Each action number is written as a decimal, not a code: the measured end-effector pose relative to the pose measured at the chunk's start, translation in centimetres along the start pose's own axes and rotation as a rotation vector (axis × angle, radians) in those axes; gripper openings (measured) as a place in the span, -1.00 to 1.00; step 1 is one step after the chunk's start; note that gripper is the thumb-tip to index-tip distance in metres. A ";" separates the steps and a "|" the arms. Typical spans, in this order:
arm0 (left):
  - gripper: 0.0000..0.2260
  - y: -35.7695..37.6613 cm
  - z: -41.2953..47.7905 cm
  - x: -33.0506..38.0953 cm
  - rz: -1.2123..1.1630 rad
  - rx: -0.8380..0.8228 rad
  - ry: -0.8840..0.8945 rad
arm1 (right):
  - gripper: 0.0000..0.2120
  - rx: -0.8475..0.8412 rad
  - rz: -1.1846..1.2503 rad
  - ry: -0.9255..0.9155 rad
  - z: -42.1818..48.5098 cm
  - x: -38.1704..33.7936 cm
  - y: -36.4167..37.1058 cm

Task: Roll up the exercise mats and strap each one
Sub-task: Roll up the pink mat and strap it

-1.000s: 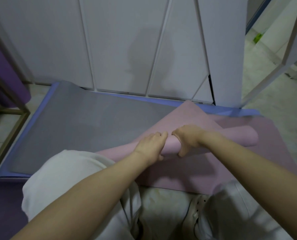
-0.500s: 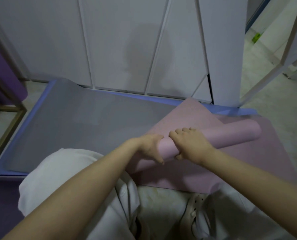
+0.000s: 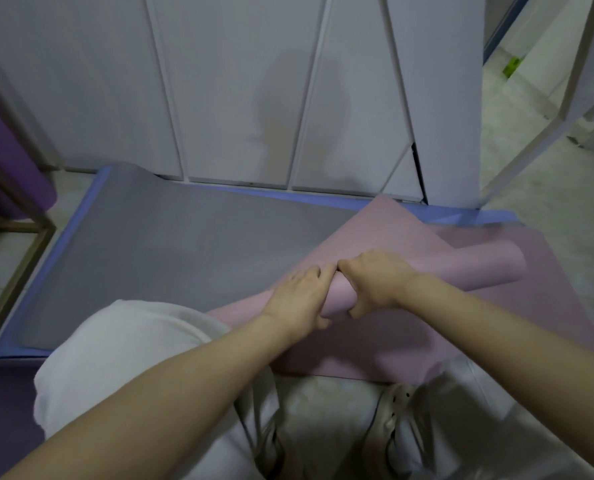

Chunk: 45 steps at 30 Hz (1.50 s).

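Note:
A pink exercise mat [image 3: 385, 237] lies on the floor with its near part wound into a roll [image 3: 461, 268] that runs from my knee toward the right. My left hand [image 3: 299, 296] and my right hand [image 3: 375, 278] sit side by side on the middle of the roll, fingers curled over its top and thumbs underneath. The flat part of the pink mat stretches away toward the wall. A grey mat [image 3: 170, 251] lies flat to the left, on top of a blue mat [image 3: 427, 211] whose edge shows around it.
White panelled wall [image 3: 240, 84] stands just behind the mats. A purple rolled mat [image 3: 8, 161] leans in a wooden frame [image 3: 21, 258] at the left. A dark purple mat [image 3: 1, 403] lies at the lower left. My knees and a light shoe [image 3: 392, 417] are below.
Both hands have shifted their hold on the roll, fingers now back over its top. The roll has turned slightly forward along the pink mat.

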<state>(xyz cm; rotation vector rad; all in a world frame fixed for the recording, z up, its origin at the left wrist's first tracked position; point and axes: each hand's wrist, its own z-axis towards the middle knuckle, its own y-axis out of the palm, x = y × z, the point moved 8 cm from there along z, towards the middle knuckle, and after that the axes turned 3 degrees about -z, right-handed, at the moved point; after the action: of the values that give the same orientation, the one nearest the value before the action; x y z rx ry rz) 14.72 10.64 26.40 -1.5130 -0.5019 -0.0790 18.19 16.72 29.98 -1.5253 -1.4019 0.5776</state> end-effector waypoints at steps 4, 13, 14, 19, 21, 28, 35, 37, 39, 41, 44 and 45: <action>-0.27 0.2 -0.2 0.5 0.058 0.062 0.005 | -0.49 -0.231 0.059 0.022 1.3 1.1 0.6; -0.33 2.7 0.5 -1.8 -0.257 -0.255 -0.122 | -0.38 -0.447 0.220 0.048 0.5 0.8 3.1; -0.35 2.8 0.6 -1.6 -0.260 -0.282 -0.104 | -0.37 -0.445 0.213 0.045 0.3 0.8 3.2; -0.41 3.8 0.8 -1.3 -0.367 -0.493 -0.059 | -0.32 -0.306 0.048 0.006 -1.5 0.1 2.6; -0.46 4.0 0.6 -1.5 -0.450 -0.611 -0.054 | -0.29 -0.192 -0.069 -0.029 -2.4 -0.9 2.0; -0.34 4.9 -0.2 -1.7 -0.391 -0.664 -0.048 | -0.34 -0.085 -0.127 -0.031 -3.0 -2.3 2.4; -0.26 3.6 -0.5 -0.1 -0.330 -0.266 -0.065 | -0.30 -0.349 0.077 0.016 -1.2 0.5 3.0; -0.25 3.4 -0.5 0.2 -0.260 -0.179 -0.061 | -0.25 -0.436 0.152 0.031 -0.8 1.2 3.4; -0.26 3.4 -0.7 0.3 -0.214 -0.134 -0.061 | -0.23 -0.496 0.213 0.050 -0.4 1.6 3.9; -0.29 3.4 -0.6 0.2 -0.225 -0.122 -0.066 | -0.24 -0.540 0.252 0.059 -0.2 1.9 4.3; -0.35 3.5 0.1 -0.2 -0.314 -0.187 -0.084 | -0.28 -0.572 0.299 0.067 -0.3 1.7 4.3; -0.36 3.5 0.4 -0.3 -0.322 -0.215 -0.086 | -0.28 -0.560 0.307 0.068 -0.3 1.6 4.2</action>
<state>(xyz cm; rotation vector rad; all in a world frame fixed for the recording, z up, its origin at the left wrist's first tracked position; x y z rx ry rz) 15.55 11.17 23.02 -1.6375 -0.8242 -0.3281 20.91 18.57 26.92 -2.2104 -1.3498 0.3172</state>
